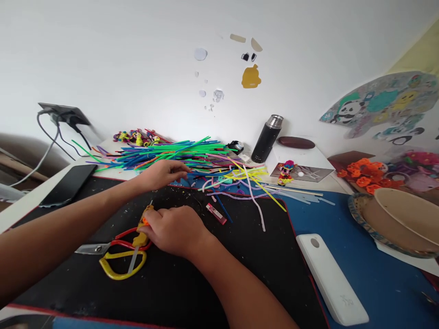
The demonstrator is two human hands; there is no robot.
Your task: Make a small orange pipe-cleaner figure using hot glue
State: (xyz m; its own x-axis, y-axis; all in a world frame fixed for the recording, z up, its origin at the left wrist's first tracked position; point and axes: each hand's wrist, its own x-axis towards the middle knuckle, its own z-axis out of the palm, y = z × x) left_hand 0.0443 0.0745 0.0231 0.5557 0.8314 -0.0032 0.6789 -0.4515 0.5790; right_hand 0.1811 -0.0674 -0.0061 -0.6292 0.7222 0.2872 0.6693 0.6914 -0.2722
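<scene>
Right then, my left hand [163, 173] was stretched out w/ loose fingers on the near edge of the straw pile [171, 155], touching a few straws but not clamped on any I could make out. That pile lay along the back edge of the desk, straws mostly running left-right, a few pale and yellow ones fanned out towards the right-front over the black mat [178, 274].

My right hand [174, 230] was curled shut round the glue gun [144, 228], approx. mid-mat, hands apart from each other. Gun's long axis ran near-to-far, tilted a bit: nozzle end pointing away from me towards the pile, the clear glue stick poking out the rear towards me. I'd judge it was kept low on the mat so the hot tip stayed off the straws and close to where the left hand could bring one over.

Scissors [116, 253] lay just left of the gun, touching or under it, blades pointing left, red and yellow handles to the right – within reach of the right hand. A small red box [216, 213] lay right of my hands. Phone [68, 185] sat at the mat's back-left corner, white power bank [331, 278] off the mat's right edge on the blue cover, black flask [267, 138] upright by the wall, well apart.
</scene>
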